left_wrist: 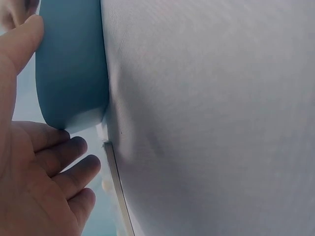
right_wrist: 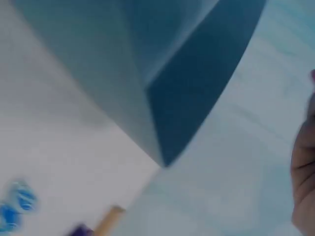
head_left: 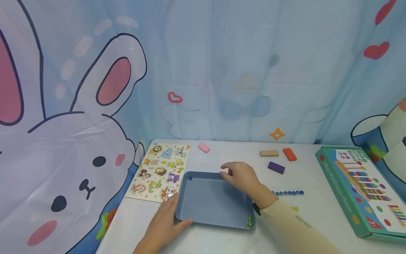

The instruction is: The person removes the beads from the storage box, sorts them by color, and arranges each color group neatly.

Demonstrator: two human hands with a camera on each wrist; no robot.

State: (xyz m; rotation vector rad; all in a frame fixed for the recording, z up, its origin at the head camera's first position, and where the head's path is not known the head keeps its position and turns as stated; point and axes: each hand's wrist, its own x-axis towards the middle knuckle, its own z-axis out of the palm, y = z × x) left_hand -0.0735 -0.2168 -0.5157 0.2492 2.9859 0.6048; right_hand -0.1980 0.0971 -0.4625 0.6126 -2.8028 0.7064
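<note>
A grey-blue tray lies on the white table. One blue marble is in its far left corner, and several green marbles are in its near right corner. My left hand rests against the near left corner, thumb at the front rim and fingers loosely extended along the left side. Over the tray's far right part is my right hand, its thumb and bent index finger apart. Nothing shows between them; its other fingers are hidden. Right of the tray, several blue marbles form a row, partly behind my right wrist.
An animal puzzle board lies left of the tray. Further back are a pink block, a tan block, a red block and a purple block. Green marbles sit beside my right sleeve. A green game box is at the right.
</note>
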